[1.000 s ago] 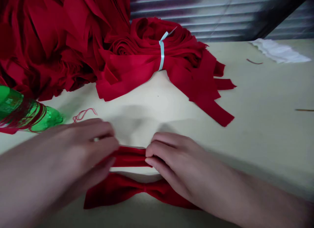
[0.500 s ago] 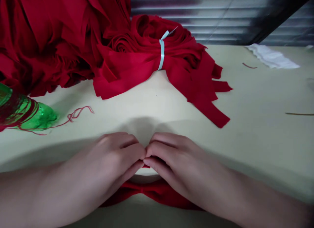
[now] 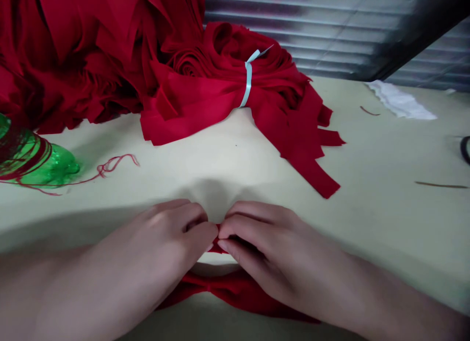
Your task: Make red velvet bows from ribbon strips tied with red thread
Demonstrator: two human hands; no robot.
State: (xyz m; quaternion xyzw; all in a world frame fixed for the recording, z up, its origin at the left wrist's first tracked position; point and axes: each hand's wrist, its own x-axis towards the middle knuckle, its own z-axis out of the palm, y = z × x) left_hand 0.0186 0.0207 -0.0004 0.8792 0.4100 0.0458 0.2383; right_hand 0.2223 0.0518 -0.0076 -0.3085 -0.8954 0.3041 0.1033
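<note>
My left hand [image 3: 176, 233] and my right hand [image 3: 264, 238] meet at the fingertips, low in the middle of the view. Both are closed in a pinch on a small piece of red fabric [image 3: 217, 246], of which only a bit shows between the fingers. Nearer to me, under my wrists, lies a red fabric bow [image 3: 209, 288], gathered narrow at its centre, its ends partly hidden by my arms.
A bundle of red fabric strips [image 3: 293, 120] is tied with a pale blue ribbon [image 3: 248, 81]. A larger red fabric heap [image 3: 84, 52] stands at the left. A green bottle [image 3: 60, 164] wound with red thread [image 3: 110, 167] lies below it. White scrap [image 3: 402, 102] lies at right.
My fingertips have shifted slightly, and more of the red fabric shows between them. The view has tilted a little, so a dark round object now shows at the right edge.
</note>
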